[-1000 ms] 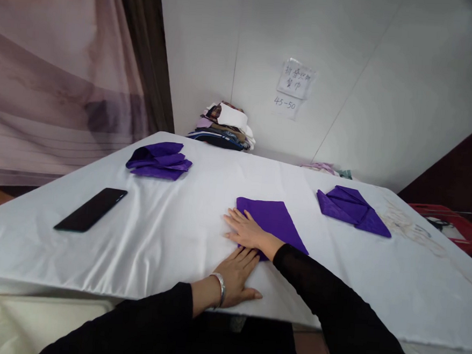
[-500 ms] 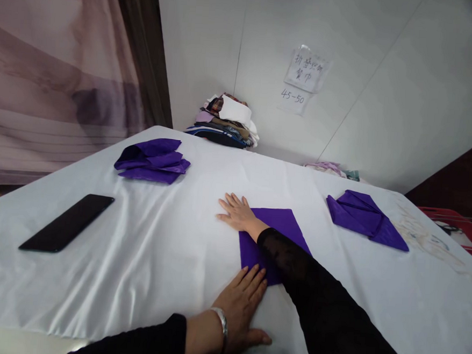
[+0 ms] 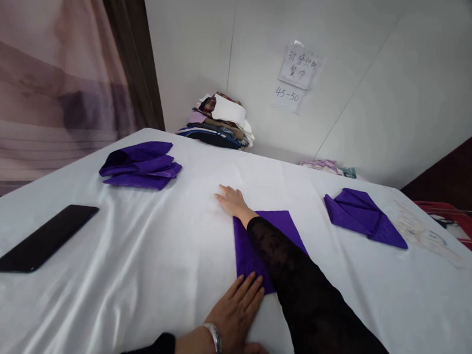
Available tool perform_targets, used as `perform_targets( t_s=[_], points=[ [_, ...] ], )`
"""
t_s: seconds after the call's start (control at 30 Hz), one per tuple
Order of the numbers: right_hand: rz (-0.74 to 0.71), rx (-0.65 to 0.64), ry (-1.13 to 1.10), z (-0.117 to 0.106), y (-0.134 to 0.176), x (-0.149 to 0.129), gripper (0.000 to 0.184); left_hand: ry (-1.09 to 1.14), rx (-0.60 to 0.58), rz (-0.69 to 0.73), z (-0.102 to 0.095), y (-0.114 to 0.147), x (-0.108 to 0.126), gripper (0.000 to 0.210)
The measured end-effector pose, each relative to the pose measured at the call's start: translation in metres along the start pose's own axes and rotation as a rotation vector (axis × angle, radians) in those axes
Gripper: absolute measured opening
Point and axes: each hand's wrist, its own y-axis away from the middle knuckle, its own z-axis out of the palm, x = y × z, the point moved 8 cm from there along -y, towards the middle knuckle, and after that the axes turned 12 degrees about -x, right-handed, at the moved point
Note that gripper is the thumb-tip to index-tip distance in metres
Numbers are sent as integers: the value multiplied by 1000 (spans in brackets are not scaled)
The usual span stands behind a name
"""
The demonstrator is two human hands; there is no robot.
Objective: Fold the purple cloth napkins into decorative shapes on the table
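Observation:
A purple cloth napkin (image 3: 277, 223), folded into a flat shape, lies on the white tablecloth in front of me. My left hand (image 3: 236, 317), with a silver bangle at the wrist, is spread flat, its fingertips on the napkin's near edge. Reaching across, my right hand (image 3: 233, 201) is held with fingers outstretched at the far left corner of the cloth and partly past it. Neither hand grips anything. The black-sleeved right forearm hides much of the napkin's right side.
A crumpled purple napkin (image 3: 142, 165) rests at the far left, and a folded purple napkin (image 3: 365, 215) at the right. A black flat slab (image 3: 43, 239) lies at left. Piled clothes (image 3: 219, 122) stand against the wall, below paper signs (image 3: 298, 68). A red basket (image 3: 455, 219) is beyond the right edge.
My right hand has slid a little farther away across the napkin's left corner, its fingers now closer together. My left hand stays at the near edge. The view has shifted slightly.

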Motion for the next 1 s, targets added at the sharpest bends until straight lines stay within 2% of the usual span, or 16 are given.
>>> perform_targets(
  t_s=[0.1, 0.23, 0.33, 0.4, 0.47, 0.57, 0.63, 0.77, 0.87, 1.0],
  points=[
    [64, 66, -100, -27, 11, 26, 62, 3, -14, -12, -5, 2, 2, 92],
    [122, 63, -25, -58, 59, 71, 46, 46, 9, -12, -18, 6, 3, 82],
    [184, 8, 63, -70, 102, 103, 39, 94, 177, -39, -41, 10, -13, 69],
    [206, -50, 124, -73, 123, 117, 37, 129, 324, -139, -62, 13, -38, 60],
    [214, -105, 183, -74, 134, 124, 39, 167, 424, -280, -80, 13, -67, 55],
    [237, -176, 254, -74, 135, 129, 43, 288, 381, -490, -92, 5, -102, 54],
    [265, -218, 281, -74, 131, 132, 42, 368, 322, -585, -93, -2, -114, 56],
    [333, -276, 289, -72, 122, 137, 40, 425, 263, -674, -91, -14, -115, 62],
    [358, -316, 270, -70, 120, 139, 28, 423, 218, -736, -84, -18, -114, 66],
    [352, -308, 201, -73, 126, 138, 20, 394, 237, -732, -83, -22, -118, 64]
  ],
)
